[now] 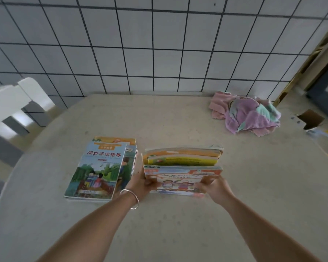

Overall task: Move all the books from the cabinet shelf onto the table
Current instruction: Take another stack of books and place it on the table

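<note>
Currently both hands hold a bundle of picture books (182,167) at the table (159,118), spines roughly upright, lower edge at or just above the surface; contact not resolvable. Left hand (138,183) grips the bundle's left end, fingers curled around it, silver bangle (131,198) at the wrist. Right hand (214,187) grips the near right corner, thumb on the front cover, other fingers hidden behind.

Progress: one flat stack of books (100,169) already lies on the table, just beside the bundle to its left. Bundle not yet released. The cabinet shelf is out of view, so the remaining count is unknown; judged mid-task at least.

Other: crumpled pink-purple cloth (244,114) at the far right of the table, well apart; white chair (13,103) at left.
</note>
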